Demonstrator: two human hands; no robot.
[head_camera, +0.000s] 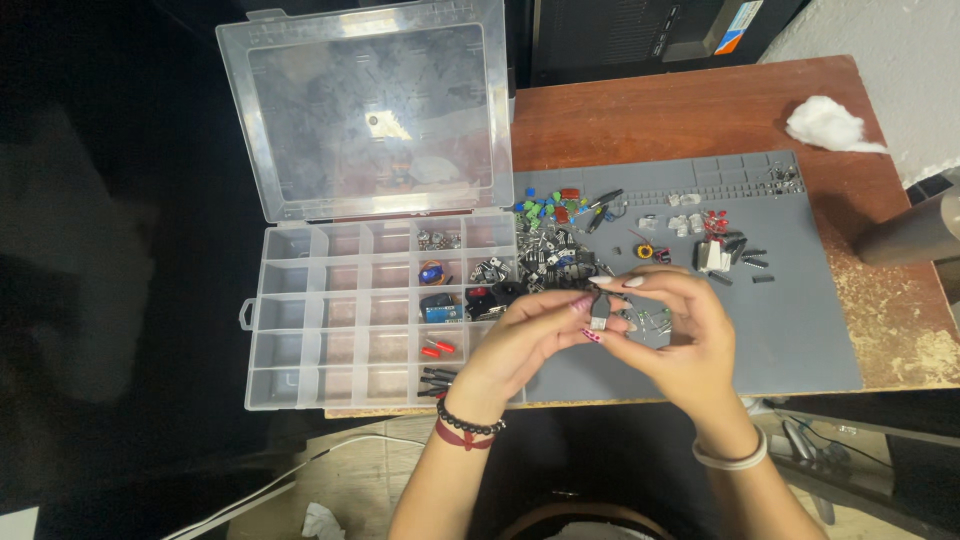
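- In the head view, the left hand and the right hand met just above the near part of the grey silicone mat, fingertips pinched narrow on one small metal component between them.
- The component, a short silvery rectangular piece, stood with its long axis roughly upright. It lay at the meeting point of both hands, so neither was plainly nearer; the right hand's fingers curled over its top while the left hand's thumb and forefinger pressed its left side.
- Just beyond the hands lay a heap of small dark electronic parts, with green and blue pieces and red bits farther back on the mat.
- Left of the mat sat a clear plastic compartment box, hard and glossy, its lid raised; a few cells held red, black and blue parts.
- The worn wooden table carried a white cotton wad at its far right corner.
- The left wrist wore dark bead bracelets; the right wrist wore a pale band.
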